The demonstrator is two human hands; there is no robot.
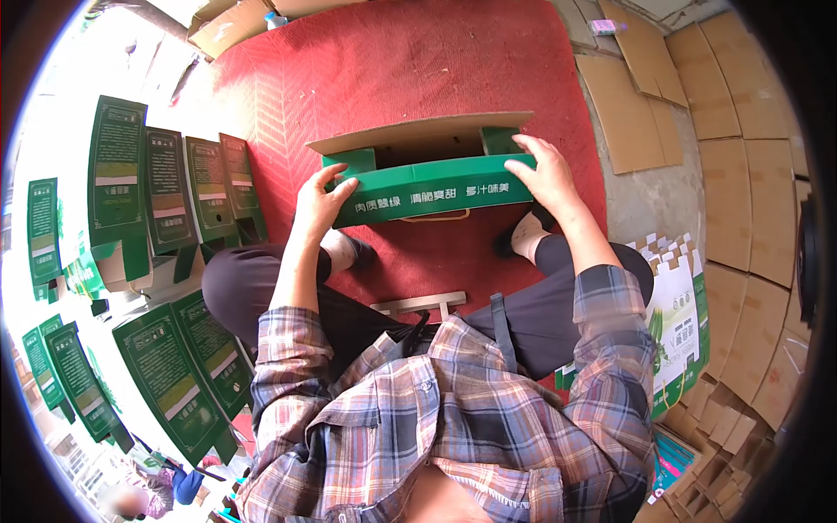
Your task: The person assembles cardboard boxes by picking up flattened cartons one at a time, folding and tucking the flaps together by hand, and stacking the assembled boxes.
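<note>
In front of me stands a green cardboard box (436, 186) with white Chinese lettering on its near side. Its brown inner flap (418, 129) is raised at the back, and the inside looks dark. My left hand (323, 202) grips the box's left end, thumb and fingers over the top edge. At the opposite end, my right hand (545, 173) holds the right corner, its thumb against the lettered side and its fingers over the edge. A tan cord handle (438, 216) shows beneath the near side.
Several green boxes with open lids (119, 174) stand to my left. Flat green and white cartons (678, 318) lie at my right. Brown cartons (724, 183) are stacked far right, near loose cardboard (629, 118). Red carpet (418, 61) covers the floor. Another person (157, 492) is at lower left.
</note>
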